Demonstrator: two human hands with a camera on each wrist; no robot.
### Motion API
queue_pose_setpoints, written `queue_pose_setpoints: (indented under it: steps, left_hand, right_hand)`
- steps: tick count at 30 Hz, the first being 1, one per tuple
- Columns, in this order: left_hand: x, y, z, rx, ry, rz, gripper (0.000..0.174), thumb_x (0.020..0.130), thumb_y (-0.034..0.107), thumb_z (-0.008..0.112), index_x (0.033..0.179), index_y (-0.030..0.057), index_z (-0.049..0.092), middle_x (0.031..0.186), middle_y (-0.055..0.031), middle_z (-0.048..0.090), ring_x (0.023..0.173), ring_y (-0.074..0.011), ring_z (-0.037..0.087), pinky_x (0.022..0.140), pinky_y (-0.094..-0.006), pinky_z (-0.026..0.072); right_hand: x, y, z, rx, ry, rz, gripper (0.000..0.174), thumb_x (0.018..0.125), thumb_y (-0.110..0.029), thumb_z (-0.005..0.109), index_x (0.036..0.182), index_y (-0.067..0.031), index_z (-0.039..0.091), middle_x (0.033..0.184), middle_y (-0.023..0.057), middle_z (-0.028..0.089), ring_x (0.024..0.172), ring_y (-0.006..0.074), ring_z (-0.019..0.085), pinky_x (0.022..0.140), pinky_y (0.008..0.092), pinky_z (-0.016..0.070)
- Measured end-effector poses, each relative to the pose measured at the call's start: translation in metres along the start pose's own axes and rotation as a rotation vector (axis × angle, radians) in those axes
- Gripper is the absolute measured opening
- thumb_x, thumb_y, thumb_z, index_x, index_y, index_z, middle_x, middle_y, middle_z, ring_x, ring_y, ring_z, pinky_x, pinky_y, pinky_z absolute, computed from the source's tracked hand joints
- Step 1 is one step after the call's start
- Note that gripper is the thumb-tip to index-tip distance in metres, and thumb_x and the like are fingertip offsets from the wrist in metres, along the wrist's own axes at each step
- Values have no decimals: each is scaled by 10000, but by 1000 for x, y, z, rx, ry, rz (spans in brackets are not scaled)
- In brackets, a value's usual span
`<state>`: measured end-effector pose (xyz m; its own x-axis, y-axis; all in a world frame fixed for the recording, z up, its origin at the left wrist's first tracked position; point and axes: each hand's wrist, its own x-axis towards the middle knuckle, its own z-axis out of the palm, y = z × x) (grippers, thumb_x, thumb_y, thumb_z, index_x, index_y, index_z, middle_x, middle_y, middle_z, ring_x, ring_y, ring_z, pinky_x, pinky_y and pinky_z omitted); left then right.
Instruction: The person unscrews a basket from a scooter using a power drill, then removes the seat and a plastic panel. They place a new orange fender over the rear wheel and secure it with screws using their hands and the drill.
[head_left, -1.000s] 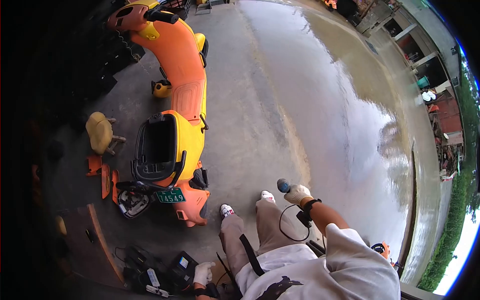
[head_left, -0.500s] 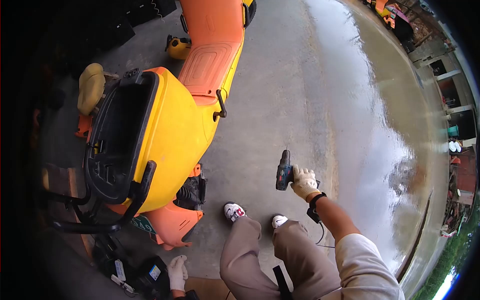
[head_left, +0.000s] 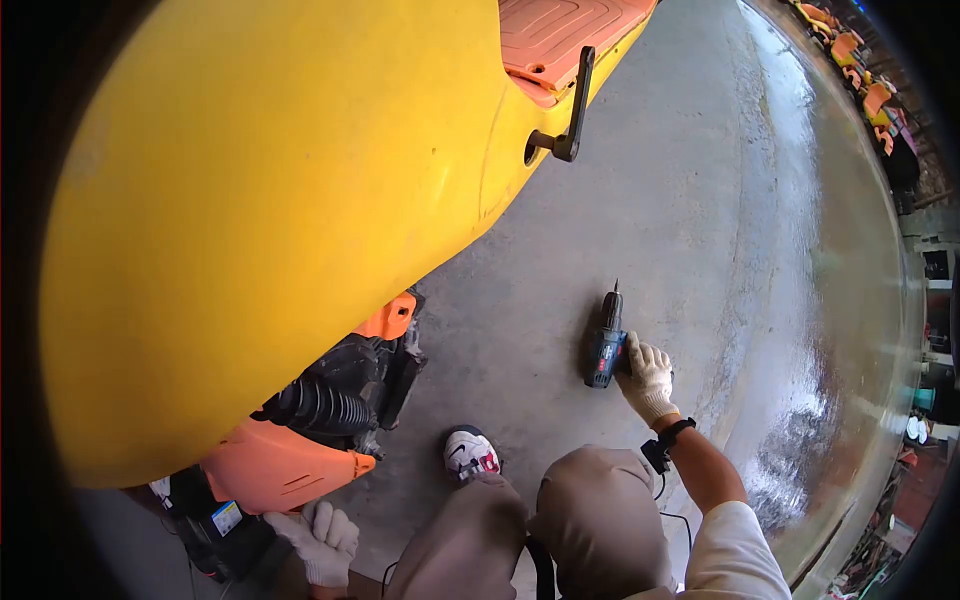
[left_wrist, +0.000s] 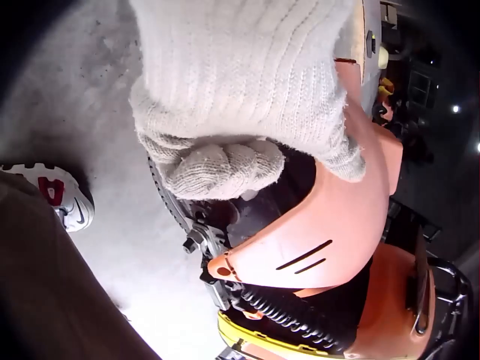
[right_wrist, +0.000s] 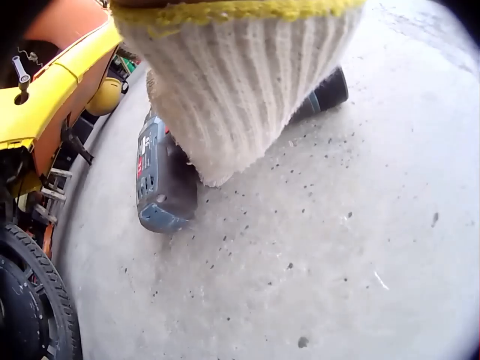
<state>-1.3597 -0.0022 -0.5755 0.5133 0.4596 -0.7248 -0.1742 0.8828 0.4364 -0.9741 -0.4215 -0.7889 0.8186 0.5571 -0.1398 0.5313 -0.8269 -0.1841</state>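
In the head view, the gloved right hand (head_left: 648, 378) grips the handle of a blue-black power drill (head_left: 605, 350) low over the concrete, its bit pointing away from the person. The right wrist view shows the drill body (right_wrist: 161, 180) beside the glove (right_wrist: 232, 97), which hides the handle. At the lower left, the gloved left hand (head_left: 322, 545) is beside the scooter's orange rear fender (head_left: 285, 465), fingers loosely curled. In the left wrist view this glove (left_wrist: 240, 97) overlaps the fender (left_wrist: 330, 217); whether it touches cannot be told.
The scooter's large yellow body (head_left: 270, 200) fills the upper left, a black lever (head_left: 575, 110) sticking out of its side. A black case (head_left: 215, 535) lies past the left hand. The person's shoe (head_left: 470, 452) stands between the hands. Wet ground (head_left: 860, 350) lies at right.
The view has moved down and closer to the scooter's rear. The right hand has lowered the drill towards the floor. The left hand has come beside the fender.
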Motion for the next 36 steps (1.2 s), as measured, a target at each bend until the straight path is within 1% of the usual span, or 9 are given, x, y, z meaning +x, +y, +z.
queue_pose_setpoints:
  steps: [1,4,5,14,20,21,28,31,36]
  left_hand:
    - [0,-3,6,-129,-23,28,752,810,890,457,699,151,375,548,38,269,461,-126,266,421,-294,219]
    - [4,-12,22,-358,-206,94,746,830,868,478,692,139,402,567,19,299,489,-135,283,444,-310,249]
    - [13,-7,-8,-146,-383,121,709,890,806,482,696,129,408,579,4,309,502,-141,300,471,-310,271]
    - [19,-32,-36,-542,-378,274,575,981,576,581,669,127,403,586,12,335,503,-134,325,496,-282,315]
    - [33,-54,-94,-669,187,205,575,967,609,567,689,116,465,596,32,312,493,-112,330,447,-271,313]
    - [36,-55,-102,-562,59,237,483,923,491,691,713,117,471,593,47,293,501,-90,289,477,-262,297]
    - [41,-47,-88,-221,261,535,413,957,503,646,914,104,549,601,53,255,485,-67,241,435,-231,232]
    - [38,-21,-121,92,-179,595,406,973,512,620,915,116,554,604,53,256,482,-73,236,434,-239,215]
    - [30,-29,-105,92,33,578,416,976,529,604,900,122,568,602,52,259,478,-79,231,436,-239,212]
  right_hand:
    - [-4,0,4,3,40,-11,806,774,-314,769,1464,-78,427,1211,137,619,1141,372,577,993,497,428]
    - [2,-8,-19,28,53,-47,764,770,-276,761,1439,-71,456,1223,132,613,1156,375,571,1010,504,421]
    - [8,-14,-31,73,129,-119,708,754,-210,777,1393,-72,508,1204,137,625,1114,372,600,968,497,460]
    - [135,-209,-131,608,401,-878,645,759,-313,859,1288,-25,628,1091,154,666,959,337,665,829,448,530]
    - [160,-287,-139,786,423,-713,739,690,-497,879,1228,-39,661,1073,151,680,993,354,673,872,426,529]
    - [161,-290,-139,789,413,-703,719,691,-500,877,1209,-45,673,1057,145,683,985,350,675,873,421,529]
    - [163,-280,-122,960,379,-682,685,683,-363,921,1256,-69,686,1086,131,692,972,319,655,901,393,519]
    - [156,-277,-115,975,326,-612,709,682,-342,927,1295,-88,676,1134,127,684,1009,306,635,923,397,513]
    - [152,-276,-111,995,328,-551,723,672,-400,910,1290,-104,679,1172,132,674,1053,326,619,938,417,507]
